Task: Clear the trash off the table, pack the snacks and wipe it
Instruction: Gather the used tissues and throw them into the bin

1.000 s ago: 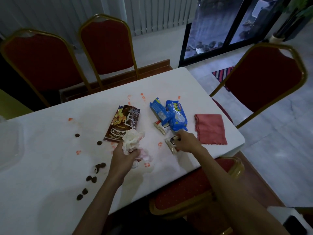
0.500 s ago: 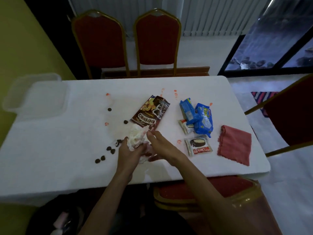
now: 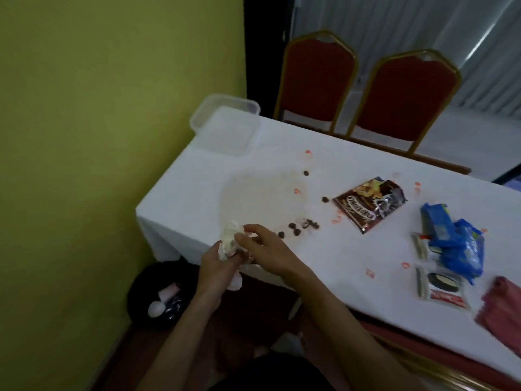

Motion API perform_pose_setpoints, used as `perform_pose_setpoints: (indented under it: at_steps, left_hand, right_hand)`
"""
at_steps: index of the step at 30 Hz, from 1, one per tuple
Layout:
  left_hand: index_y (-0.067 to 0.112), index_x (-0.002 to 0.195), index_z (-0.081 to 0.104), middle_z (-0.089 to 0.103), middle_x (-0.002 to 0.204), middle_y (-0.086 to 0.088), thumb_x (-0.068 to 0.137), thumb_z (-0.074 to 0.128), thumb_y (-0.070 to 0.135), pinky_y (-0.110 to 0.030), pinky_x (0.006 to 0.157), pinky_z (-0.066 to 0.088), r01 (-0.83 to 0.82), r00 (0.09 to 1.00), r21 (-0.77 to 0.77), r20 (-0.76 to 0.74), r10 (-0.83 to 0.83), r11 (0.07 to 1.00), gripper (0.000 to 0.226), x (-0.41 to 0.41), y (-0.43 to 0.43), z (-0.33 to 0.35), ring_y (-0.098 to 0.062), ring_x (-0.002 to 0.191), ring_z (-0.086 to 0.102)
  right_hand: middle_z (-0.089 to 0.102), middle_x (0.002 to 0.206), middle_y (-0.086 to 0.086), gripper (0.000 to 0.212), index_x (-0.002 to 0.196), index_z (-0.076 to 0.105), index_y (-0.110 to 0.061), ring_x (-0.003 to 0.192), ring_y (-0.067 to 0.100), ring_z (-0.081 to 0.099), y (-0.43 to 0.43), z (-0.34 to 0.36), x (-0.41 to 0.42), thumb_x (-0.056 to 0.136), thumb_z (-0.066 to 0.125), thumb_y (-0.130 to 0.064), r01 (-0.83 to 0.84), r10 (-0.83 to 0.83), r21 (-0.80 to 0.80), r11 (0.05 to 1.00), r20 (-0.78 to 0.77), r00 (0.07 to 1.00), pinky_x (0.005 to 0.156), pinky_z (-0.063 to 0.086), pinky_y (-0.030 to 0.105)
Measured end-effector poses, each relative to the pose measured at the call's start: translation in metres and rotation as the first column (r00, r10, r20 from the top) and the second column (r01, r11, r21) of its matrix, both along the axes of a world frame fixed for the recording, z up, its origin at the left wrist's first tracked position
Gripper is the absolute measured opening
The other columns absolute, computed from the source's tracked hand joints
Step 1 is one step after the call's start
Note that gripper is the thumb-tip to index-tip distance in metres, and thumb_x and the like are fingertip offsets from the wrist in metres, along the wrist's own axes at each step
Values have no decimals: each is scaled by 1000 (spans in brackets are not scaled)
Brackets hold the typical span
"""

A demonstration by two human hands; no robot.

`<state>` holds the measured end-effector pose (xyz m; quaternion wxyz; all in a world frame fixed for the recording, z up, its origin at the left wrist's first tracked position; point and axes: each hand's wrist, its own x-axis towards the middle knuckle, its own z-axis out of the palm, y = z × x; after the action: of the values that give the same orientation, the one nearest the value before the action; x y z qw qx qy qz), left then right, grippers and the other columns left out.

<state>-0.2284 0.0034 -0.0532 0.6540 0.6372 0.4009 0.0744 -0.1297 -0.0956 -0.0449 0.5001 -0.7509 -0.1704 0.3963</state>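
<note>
My left hand (image 3: 215,268) grips a crumpled white tissue wad (image 3: 231,240) over the near-left edge of the white table (image 3: 191,193). My right hand (image 3: 266,249) pinches the same wad from the right. A black trash bin (image 3: 160,296) stands on the floor below, by the table's corner, with some rubbish in it. On the table lie a brown snack bag (image 3: 369,206), blue biscuit packs (image 3: 454,244), a small white and red snack pack (image 3: 441,287) and a red cloth (image 3: 504,314). Brown cereal pieces (image 3: 301,227) and pink crumbs (image 3: 337,220) are scattered around.
A clear plastic container (image 3: 225,124) sits at the table's far-left corner. Two red chairs (image 3: 318,80) with gold frames stand behind the table. A yellow-green wall (image 3: 112,136) runs along the left. A faint round stain (image 3: 259,198) marks the tablecloth.
My view has swung left toward the wall and the bin. Both hands have carried the tissue wad left, from beside the brown bag to the table's left end.
</note>
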Motion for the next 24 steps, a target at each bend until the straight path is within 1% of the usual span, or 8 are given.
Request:
perform_pose_setpoints:
  at_steps: [4, 6, 8, 12, 14, 17, 19, 24]
  left_hand:
    - [14, 102, 71, 73, 85, 0, 89, 69, 13, -10, 53, 48, -78, 996, 11, -45, 79, 997, 12, -61, 47, -11, -14, 76, 68]
    - [14, 101, 70, 74, 86, -1, 90, 69, 13, -15, 60, 53, -117, 991, 0, -69, 117, 993, 11, -91, 69, -16, -14, 76, 70]
    - [16, 102, 71, 75, 88, 1, 89, 70, 15, -21, 69, 56, -154, 985, -7, -79, 153, 988, 14, -119, 88, -22, -9, 77, 72]
    - [21, 96, 67, 72, 88, 1, 85, 71, 12, -39, 80, 60, -226, 962, -2, -155, 223, 974, 14, -165, 116, -33, -20, 83, 71]
    - [18, 97, 68, 72, 86, 1, 85, 71, 14, -33, 75, 61, -272, 948, 8, -170, 269, 962, 13, -180, 126, -41, -15, 80, 72]
    - [21, 87, 69, 68, 73, 10, 84, 73, 11, -7, 52, 46, -336, 929, 42, -154, 338, 941, 12, -192, 137, -50, 7, 60, 66]
    - [18, 93, 67, 68, 77, 12, 81, 76, 13, -3, 51, 41, -340, 923, 35, -178, 340, 940, 16, -196, 146, -61, 12, 62, 64]
    - [15, 120, 59, 69, 109, -1, 76, 84, 19, -8, 56, 48, -459, 875, -91, -218, 432, 884, 51, -203, 179, -94, -4, 86, 66]
  right_hand:
    - [68, 119, -11, 38, 124, 63, -32, 105, 7, 65, 59, -9, -54, 88, 63, -43, -145, 146, -23, 989, 67, 987, 93, 56, 36]
    - [70, 113, -11, 34, 120, 66, -33, 100, 8, 67, 87, -17, -80, 87, 66, -40, -184, 185, -22, 983, 68, 980, 90, 57, 34]
    - [71, 110, -10, 38, 121, 65, -31, 98, 8, 68, 110, -25, -104, 85, 69, -39, -219, 219, -15, 976, 55, 974, 87, 58, 33]
    - [74, 103, -8, 36, 115, 69, -32, 93, 7, 70, 148, -39, -145, 80, 71, -42, -309, 310, -14, 951, 50, 950, 84, 60, 37]
    - [74, 100, -10, 36, 110, 70, -34, 91, 6, 70, 163, -43, -159, 75, 71, -45, -327, 328, -31, 944, 34, 944, 83, 60, 38]
    - [74, 98, -11, 34, 106, 71, -34, 89, 6, 70, 181, -51, -169, 74, 70, -43, -356, 356, -45, 934, 3, 934, 80, 61, 39]
    - [74, 98, -13, 31, 106, 71, -33, 90, 4, 69, 193, -63, -170, 77, 69, -43, -388, 389, -69, 919, 5, 921, 83, 60, 39]
    - [74, 94, -11, 18, 100, 72, -30, 90, 8, 70, 230, -108, -163, 84, 66, -36, -408, 405, -121, 905, -46, 913, 88, 58, 43]
